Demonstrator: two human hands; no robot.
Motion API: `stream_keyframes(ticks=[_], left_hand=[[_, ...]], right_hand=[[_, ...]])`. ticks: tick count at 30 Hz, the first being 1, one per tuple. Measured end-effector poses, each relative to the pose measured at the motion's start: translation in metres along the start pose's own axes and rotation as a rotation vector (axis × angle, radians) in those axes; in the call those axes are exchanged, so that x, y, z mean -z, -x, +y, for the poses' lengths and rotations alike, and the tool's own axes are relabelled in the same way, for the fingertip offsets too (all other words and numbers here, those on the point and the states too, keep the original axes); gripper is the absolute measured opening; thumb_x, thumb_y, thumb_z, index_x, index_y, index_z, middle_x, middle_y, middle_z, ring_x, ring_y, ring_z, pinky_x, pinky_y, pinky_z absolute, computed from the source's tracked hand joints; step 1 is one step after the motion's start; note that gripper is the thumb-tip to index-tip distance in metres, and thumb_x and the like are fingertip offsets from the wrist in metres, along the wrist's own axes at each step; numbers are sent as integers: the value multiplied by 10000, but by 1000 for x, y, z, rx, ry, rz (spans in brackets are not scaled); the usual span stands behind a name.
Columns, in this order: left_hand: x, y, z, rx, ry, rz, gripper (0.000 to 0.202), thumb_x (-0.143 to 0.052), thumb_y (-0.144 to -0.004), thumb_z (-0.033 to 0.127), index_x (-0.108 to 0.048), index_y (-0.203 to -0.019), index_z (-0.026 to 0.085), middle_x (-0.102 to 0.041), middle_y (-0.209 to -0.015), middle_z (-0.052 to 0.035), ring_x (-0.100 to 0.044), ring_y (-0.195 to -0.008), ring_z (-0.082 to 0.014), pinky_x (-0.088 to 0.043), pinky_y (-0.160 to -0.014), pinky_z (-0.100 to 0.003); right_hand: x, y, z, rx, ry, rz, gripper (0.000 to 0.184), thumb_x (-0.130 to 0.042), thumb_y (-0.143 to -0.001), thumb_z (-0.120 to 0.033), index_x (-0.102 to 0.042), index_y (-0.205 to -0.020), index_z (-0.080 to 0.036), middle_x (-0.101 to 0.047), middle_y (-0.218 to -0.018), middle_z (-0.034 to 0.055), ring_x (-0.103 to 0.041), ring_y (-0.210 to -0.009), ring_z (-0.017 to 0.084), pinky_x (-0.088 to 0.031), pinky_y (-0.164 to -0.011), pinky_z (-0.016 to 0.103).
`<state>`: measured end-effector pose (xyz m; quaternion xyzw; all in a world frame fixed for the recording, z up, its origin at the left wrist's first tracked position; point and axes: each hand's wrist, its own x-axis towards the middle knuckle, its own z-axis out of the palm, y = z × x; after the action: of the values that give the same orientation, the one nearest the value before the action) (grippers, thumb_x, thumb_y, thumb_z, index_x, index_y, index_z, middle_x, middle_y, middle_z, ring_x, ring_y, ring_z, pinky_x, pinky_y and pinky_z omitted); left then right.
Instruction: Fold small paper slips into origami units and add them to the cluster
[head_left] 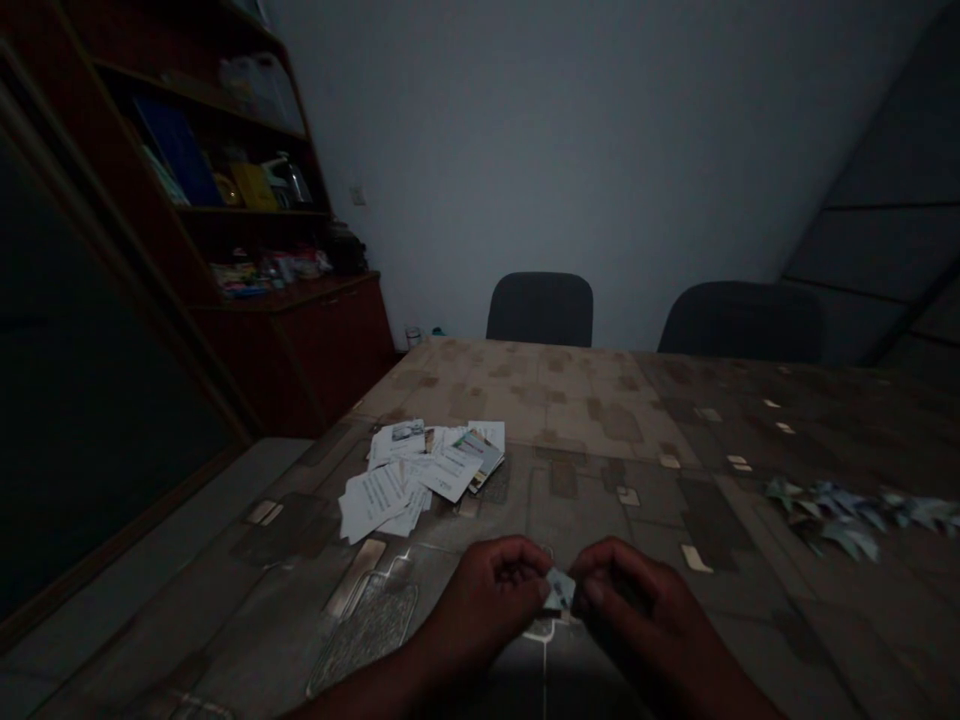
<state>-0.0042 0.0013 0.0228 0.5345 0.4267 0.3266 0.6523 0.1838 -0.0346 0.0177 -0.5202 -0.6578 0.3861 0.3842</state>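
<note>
A small piece of folded paper [558, 591], pale with dark marks, is held between my two hands above the near part of the table. My left hand [504, 590] pinches its left side between thumb and fingers. On the right side, my right hand [626, 595] grips the paper's edge with thumb and curled fingers. To the far left of the hands lies a loose pile of printed paper sheets [379, 497]. Several folded paper pieces [851, 515] are grouped at the right of the table.
A patterned cloth covers the table [555, 400]. Two dark chairs [540, 308] stand at its far side, before a pale wall. At the left is a reddish wooden cabinet [337, 345] with books, bottles and packets on its shelves. The room is dim.
</note>
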Motion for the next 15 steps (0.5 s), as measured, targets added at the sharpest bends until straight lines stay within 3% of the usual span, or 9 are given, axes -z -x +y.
stream_keyframes(ticks=[4,7,12,15], left_hand=[[8,-2,-1,-35,24,-132,281,-752,-658,327,-654,-827,125,-531,-640,37,-434,-576,-95,-308,-570,-219],[12,-4,-4,-21,3,-185,214,-756,-649,259,-642,-776,131,-524,-634,44,-428,-577,-90,-297,-555,-208],[13,-6,-2,-18,-154,-226,120,-649,-656,105,-657,-773,133,-502,-613,64,-446,-587,-96,-327,-570,-206],[12,-8,-3,-135,-352,-127,155,-605,-684,68,-659,-810,139,-536,-659,42,-486,-632,-120,-349,-594,-220]], right_hand=[[12,-5,2,407,273,5,105,-561,-909,-196,-652,-956,-219,-689,-831,41,-618,-779,196,-471,-693,307],[13,-8,6,633,387,-73,128,-515,-973,-221,-640,-943,-213,-690,-808,39,-591,-748,182,-444,-694,307],[8,-8,14,792,524,-33,237,-457,-1011,-280,-635,-874,-206,-677,-763,36,-552,-710,175,-376,-654,315],[5,-7,19,829,628,-31,173,-523,-981,-242,-628,-850,-199,-678,-735,29,-546,-684,168,-369,-647,312]])
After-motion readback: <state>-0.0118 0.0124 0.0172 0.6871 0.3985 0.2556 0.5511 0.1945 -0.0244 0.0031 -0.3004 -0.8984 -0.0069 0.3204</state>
